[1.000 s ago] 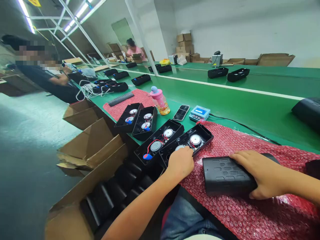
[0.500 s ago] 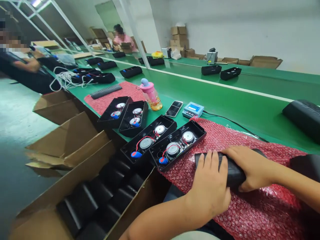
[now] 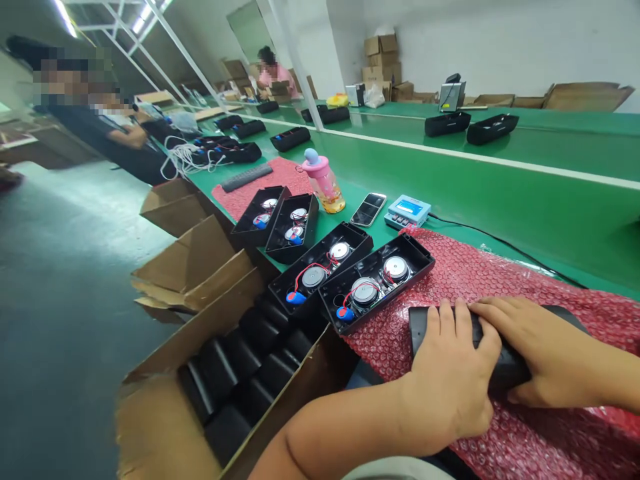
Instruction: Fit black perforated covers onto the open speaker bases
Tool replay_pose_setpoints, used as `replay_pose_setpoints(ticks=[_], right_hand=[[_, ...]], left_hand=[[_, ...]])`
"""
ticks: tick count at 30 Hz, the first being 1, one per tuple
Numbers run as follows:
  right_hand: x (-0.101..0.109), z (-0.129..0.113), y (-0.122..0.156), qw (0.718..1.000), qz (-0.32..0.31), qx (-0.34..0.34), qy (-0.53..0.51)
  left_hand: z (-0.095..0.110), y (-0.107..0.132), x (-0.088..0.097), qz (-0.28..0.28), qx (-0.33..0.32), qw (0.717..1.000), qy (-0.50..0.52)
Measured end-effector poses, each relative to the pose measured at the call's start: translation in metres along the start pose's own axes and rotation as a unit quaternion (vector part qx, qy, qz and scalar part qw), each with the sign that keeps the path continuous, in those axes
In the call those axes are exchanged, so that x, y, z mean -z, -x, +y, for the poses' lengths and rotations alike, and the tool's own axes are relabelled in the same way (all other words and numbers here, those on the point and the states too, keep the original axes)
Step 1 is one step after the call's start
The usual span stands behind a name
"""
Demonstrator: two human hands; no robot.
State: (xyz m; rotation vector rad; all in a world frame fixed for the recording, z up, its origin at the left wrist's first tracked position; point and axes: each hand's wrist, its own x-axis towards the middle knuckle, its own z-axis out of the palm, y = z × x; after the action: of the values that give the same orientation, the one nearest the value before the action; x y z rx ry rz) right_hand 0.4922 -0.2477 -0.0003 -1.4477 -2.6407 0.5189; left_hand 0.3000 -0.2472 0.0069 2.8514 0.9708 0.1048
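Both hands gripped a closed black speaker case lying on the red bubble wrap at the near edge of the green desk; the left hand lay over its near end with fingers spread flat on top, while the right hand wrapped the far side, fingers curled around the body. The step in hand looked like seating or steadying the case, and the next move would call for a firm two-handed hold before any lift or turn. Just to the left stood an open case half showing two round speakers and red wiring, with three more open halves beyond it. A cardboard box of dark cylinders sat below the desk edge. The hands hid most of the held case, so its seams and underside could not be made out, and the right forearm ran out of the picture.
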Motion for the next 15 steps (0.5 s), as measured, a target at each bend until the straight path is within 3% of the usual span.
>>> replay_pose_setpoints(ticks=[6, 15], right_hand=[[0.017, 0.000, -0.014, 0.998, -0.035, -0.015, -0.045], [0.018, -0.001, -0.017, 0.997, -0.011, -0.019, -0.069]], left_hand=[[-0.008, -0.015, 0.008, -0.053, 0.007, 0.998, 0.018], [-0.009, -0.020, 0.011, -0.077, 0.005, 0.997, -0.003]])
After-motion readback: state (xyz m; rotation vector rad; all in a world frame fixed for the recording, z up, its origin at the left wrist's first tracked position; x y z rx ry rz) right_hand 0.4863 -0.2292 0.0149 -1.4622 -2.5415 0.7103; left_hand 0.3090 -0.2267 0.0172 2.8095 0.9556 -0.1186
